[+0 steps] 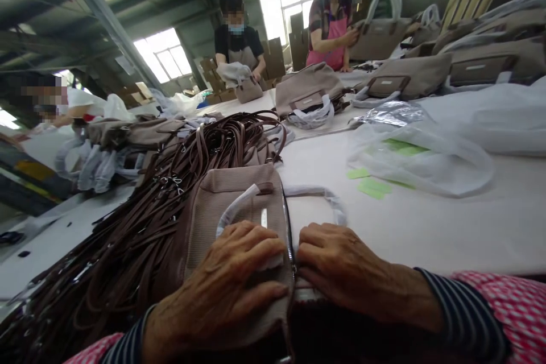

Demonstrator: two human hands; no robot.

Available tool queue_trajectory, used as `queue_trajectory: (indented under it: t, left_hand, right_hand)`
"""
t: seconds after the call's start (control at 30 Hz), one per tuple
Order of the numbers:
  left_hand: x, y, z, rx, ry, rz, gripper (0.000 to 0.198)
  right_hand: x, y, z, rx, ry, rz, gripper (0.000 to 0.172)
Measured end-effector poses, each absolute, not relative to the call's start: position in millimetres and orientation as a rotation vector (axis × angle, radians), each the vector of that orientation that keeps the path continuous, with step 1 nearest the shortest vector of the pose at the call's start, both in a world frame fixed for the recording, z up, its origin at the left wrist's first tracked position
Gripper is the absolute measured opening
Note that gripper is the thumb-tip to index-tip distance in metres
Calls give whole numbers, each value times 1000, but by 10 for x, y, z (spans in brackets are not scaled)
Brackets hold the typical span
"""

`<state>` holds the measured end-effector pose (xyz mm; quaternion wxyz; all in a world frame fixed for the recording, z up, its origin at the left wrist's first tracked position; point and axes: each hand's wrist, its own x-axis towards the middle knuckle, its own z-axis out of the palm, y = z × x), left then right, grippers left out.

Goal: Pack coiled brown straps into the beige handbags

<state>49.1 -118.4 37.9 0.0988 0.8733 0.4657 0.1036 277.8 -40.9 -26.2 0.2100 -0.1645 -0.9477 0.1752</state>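
Observation:
A beige fabric handbag (pixel 232 205) lies on the white table (pixel 426 227) right in front of me, its handles wrapped in white paper. My left hand (pixel 222 290) rests on the bag's face, fingers curled over the wrapped handle. My right hand (pixel 345 273) sits at the bag's right edge by the dark zipper (pixel 290 239), fingers bent and pressed against it. A big pile of brown leather straps (pixel 140 227) lies to the left of the bag, touching it.
Clear plastic bags (pixel 418 153) and green paper slips (pixel 371 185) lie to the right. More beige handbags (pixel 307 91) are stacked further back and at the far right. Three people stand working at the table's far side, another at the left.

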Motion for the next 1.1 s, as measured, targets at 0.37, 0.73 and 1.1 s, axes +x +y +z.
queue_trajectory:
  t: [0.37,0.73,1.1]
  left_hand:
    - [511,-1218,178,2602,1384,565,34]
    - [435,-1110,-154,2822,1405,670,44]
    - [433,-1175,221,2756,1478,604,51]
  right_hand:
    - [2881,-450,-204,-372,-2806,397,19]
    - [2355,627,-63,-712,-2896,-73,16]
    - [2515,518,-188,-618,-2881,29,12]
